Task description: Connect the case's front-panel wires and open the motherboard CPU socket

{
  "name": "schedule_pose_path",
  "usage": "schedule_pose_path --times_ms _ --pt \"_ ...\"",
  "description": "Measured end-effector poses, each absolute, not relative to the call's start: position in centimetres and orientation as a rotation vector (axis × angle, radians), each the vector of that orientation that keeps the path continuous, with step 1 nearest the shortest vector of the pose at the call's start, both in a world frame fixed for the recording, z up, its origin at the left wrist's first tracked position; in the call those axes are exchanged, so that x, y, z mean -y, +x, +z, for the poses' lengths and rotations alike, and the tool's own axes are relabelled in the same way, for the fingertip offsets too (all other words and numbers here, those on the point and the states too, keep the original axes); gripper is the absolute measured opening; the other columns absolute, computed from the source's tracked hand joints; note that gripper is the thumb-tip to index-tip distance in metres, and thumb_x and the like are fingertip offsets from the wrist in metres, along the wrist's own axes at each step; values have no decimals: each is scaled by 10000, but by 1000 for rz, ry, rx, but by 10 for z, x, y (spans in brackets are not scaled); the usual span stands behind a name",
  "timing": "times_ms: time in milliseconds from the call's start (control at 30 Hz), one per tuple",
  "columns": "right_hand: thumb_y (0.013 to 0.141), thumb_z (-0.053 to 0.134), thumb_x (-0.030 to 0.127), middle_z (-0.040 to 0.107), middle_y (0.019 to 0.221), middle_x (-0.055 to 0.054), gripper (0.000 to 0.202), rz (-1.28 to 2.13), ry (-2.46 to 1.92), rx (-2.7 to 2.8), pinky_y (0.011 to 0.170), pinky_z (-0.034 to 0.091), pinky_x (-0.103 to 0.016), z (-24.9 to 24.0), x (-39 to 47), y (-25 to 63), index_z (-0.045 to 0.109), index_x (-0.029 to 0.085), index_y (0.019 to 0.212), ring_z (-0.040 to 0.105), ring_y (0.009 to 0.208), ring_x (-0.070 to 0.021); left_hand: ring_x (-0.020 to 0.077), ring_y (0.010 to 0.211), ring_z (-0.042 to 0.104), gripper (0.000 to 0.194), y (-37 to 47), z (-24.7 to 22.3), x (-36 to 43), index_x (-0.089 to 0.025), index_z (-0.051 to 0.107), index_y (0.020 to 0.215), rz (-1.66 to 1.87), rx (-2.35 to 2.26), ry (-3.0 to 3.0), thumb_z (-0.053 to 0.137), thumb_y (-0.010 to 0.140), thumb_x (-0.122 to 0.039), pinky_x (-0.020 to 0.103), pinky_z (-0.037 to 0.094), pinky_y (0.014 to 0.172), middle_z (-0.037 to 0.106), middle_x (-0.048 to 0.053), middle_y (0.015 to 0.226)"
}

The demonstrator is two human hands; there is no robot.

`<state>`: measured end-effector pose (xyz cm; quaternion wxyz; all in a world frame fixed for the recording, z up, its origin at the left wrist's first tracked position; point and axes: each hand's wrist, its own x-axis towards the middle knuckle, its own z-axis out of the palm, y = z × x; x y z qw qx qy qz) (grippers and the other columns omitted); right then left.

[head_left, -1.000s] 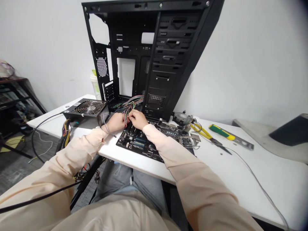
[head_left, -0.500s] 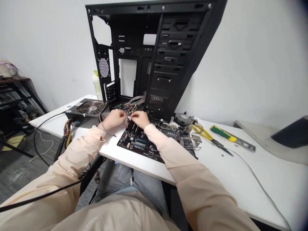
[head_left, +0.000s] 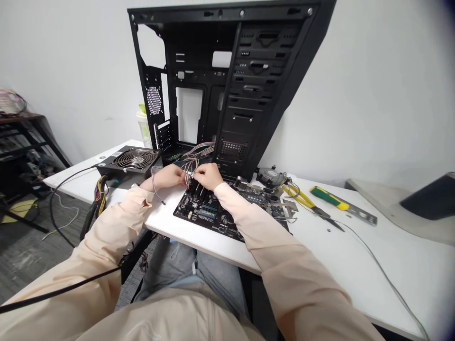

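Observation:
My left hand is closed on thin coloured wires at the left edge of a black motherboard. Beside it, the fingers of my right hand pinch the same bundle of wires, just above the board's expansion slots. The small connector ends are hidden by my fingertips. From there the wires run back into an open black computer case standing behind the board. A thin grey cable hangs in front of my left wrist, its end over the white table.
On the left lies a power supply with bundled cables. A lidded cup stands behind it. To the right are a CPU cooler, yellow-handled scissors, a green-and-yellow-handled tool and a long grey cable.
Both hands have shifted slightly, lower toward the motherboard, still at the wires. The thin grey cable by my left wrist has swung a little, its end moving left.

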<state>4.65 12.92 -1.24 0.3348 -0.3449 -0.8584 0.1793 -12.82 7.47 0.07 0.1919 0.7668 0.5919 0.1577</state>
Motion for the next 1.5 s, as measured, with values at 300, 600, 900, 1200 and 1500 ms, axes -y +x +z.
schedule_pose_path --times_ms 300,600,900,1200,1500 --pt "749 611 189 677 611 -33 181 450 -923 2635 628 359 -227 29 -105 41 720 157 608 552 607 -112 172 807 634 252 -138 -18 -87 -108 634 949 383 -1469 2228 596 892 -350 330 543 719 648 27 917" --pt "773 556 126 724 772 -23 196 441 -873 2522 702 395 -213 -6 -106 44 744 179 795 600 701 -122 193 883 631 274 -142 -27 -92 -118 617 1049 369 -1433 2250 585 899 -345 355 548 755 636 52 1029" --pt "744 601 110 695 687 -13 156 503 -936 2292 705 401 -225 -26 -106 37 679 159 618 585 668 -120 185 878 630 267 -143 -26 -93 -121 611 1055 323 -1425 2274 582 903 -338 353 548 751 635 57 1029" --pt "790 580 178 694 731 -5 142 583 -967 2129 711 425 -218 -31 -111 34 679 159 691 598 698 -113 156 779 630 249 -140 -19 -86 -111 628 946 297 -1420 2311 582 902 -351 318 541 699 645 28 898" --pt "789 583 167 728 728 -10 176 602 -898 2240 705 406 -207 -28 -106 38 737 164 703 596 682 -111 158 784 629 245 -134 -10 -80 -110 630 946 304 -1530 2276 585 900 -347 315 540 697 646 28 903"
